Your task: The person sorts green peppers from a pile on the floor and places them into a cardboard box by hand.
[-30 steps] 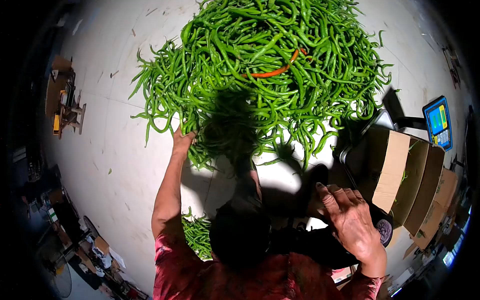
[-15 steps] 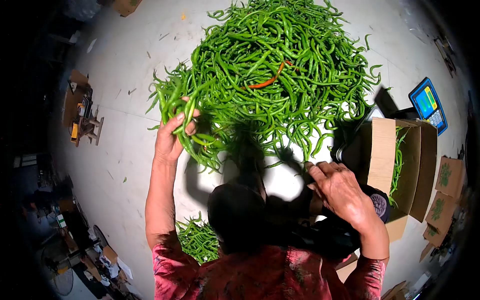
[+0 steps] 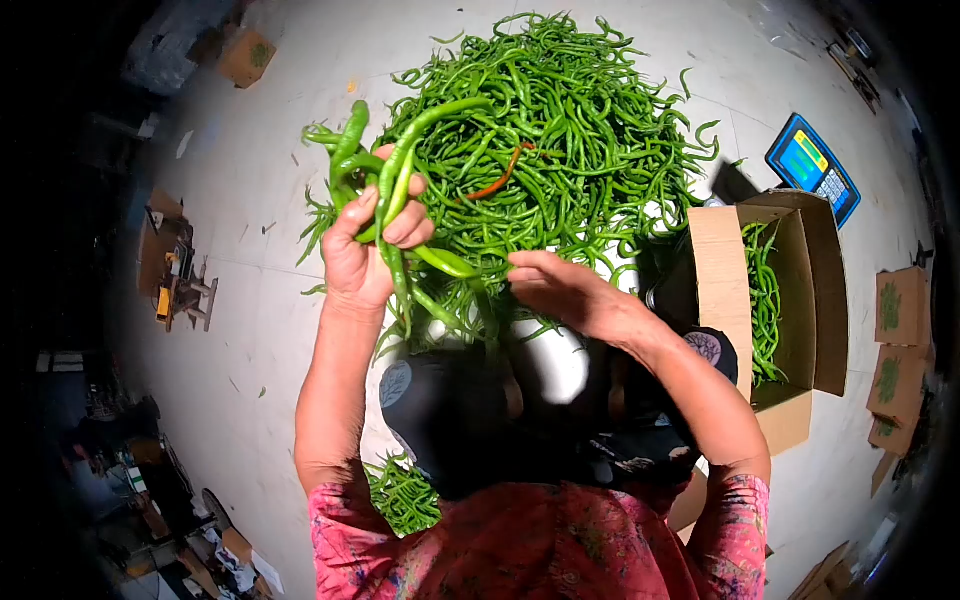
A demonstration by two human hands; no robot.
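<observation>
Left hand (image 3: 354, 262) grips green peppers (image 3: 396, 188) over left edge of pile (image 3: 580, 130); right hand (image 3: 565, 292) empty, fingers straightened; floor (image 3: 240, 320) spreads leftward

A pile of peppers (image 3: 560, 130) lies on the floor (image 3: 250, 340) before the person. To its right stands a box (image 3: 720, 265) with more peppers (image 3: 765, 310) inside; a display (image 3: 815, 170) sits just beyond the box. Cartons (image 3: 903, 283) lie far right. A smaller heap (image 3: 403, 497) lies near the left elbow.

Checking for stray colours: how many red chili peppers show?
1: a long, curved red chili pepper on the large heap of green chili peppers; others may be buried.
</observation>
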